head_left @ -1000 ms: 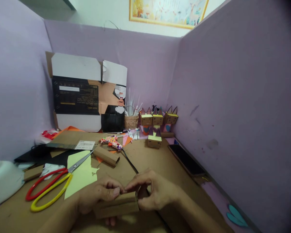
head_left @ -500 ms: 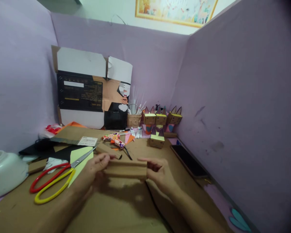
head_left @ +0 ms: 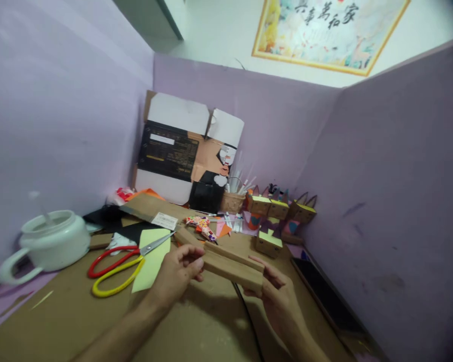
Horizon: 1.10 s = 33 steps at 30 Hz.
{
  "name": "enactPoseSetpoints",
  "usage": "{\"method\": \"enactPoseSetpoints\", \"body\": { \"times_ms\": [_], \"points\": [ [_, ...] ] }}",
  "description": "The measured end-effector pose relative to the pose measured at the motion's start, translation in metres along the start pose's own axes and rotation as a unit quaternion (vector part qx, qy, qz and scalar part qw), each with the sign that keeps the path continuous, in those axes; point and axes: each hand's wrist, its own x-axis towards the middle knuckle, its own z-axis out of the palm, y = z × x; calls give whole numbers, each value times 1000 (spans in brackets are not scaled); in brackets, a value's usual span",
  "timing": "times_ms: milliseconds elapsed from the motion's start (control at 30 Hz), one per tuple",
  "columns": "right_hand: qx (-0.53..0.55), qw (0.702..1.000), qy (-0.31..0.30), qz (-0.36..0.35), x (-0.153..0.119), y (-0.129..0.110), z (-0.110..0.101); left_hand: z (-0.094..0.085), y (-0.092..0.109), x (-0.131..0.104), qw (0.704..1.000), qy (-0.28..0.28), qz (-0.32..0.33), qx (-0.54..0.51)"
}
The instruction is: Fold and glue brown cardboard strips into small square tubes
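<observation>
A folded strip of brown cardboard [head_left: 232, 269] is held up above the table between both hands, tilted with its right end lower. My left hand [head_left: 183, 269] pinches its left end between thumb and fingers. Around the right end, my right hand [head_left: 275, 286] is closed, its thumb in front and fingers behind. Scissors [head_left: 136, 266] with one red and one yellow handle lie left of my left hand, partly over a pale yellow paper sheet [head_left: 153, 269]. Behind the cardboard strip rests a colourful patterned glue gun [head_left: 202, 227].
At the left stands a white mug-like pot [head_left: 56, 244]. Several small cardboard boxes with pointed ears [head_left: 270, 241] stand at the back right, near a phone [head_left: 324, 296]. A flattened printed carton [head_left: 169, 151] leans on the back wall beside a pen basket [head_left: 233, 201].
The view has swung left and upward, bringing more of the pot and wall picture into sight. The cardboard strip has turned so its right end dips; both hands still hold it.
</observation>
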Motion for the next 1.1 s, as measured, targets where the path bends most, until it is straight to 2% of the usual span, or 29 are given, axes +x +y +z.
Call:
{"method": "enactPoseSetpoints", "body": {
  "times_ms": [167,267,400,533,633,733,800,867,933,1100],
  "points": [
    [68,997,0,31,5,0,-6,0,7,-9,995,-24,36,-95],
    [74,996,14,38,5,3,-9,0,9,-15,992,-57,47,-98],
    [47,998,24,23,3,4,-8,0,7,-18,991,-83,28,-98],
    [-29,998,36,-46,2,8,-8,-3,0,-14,998,-44,40,2],
    [-121,985,84,-87,2,13,-8,-3,-6,-11,992,9,54,112],
    [-230,954,139,-129,-4,17,0,3,-11,-16,977,39,104,183],
    [-313,927,137,-156,-11,18,8,11,-14,-21,973,10,113,203],
    [-387,895,106,-198,-17,17,15,20,-16,-26,974,-30,84,206],
    [-420,870,43,-255,-20,15,19,27,-19,-26,974,-59,80,206],
    [-489,793,-28,-363,-22,7,18,30,-21,-23,967,-56,104,224]
  ]
}}
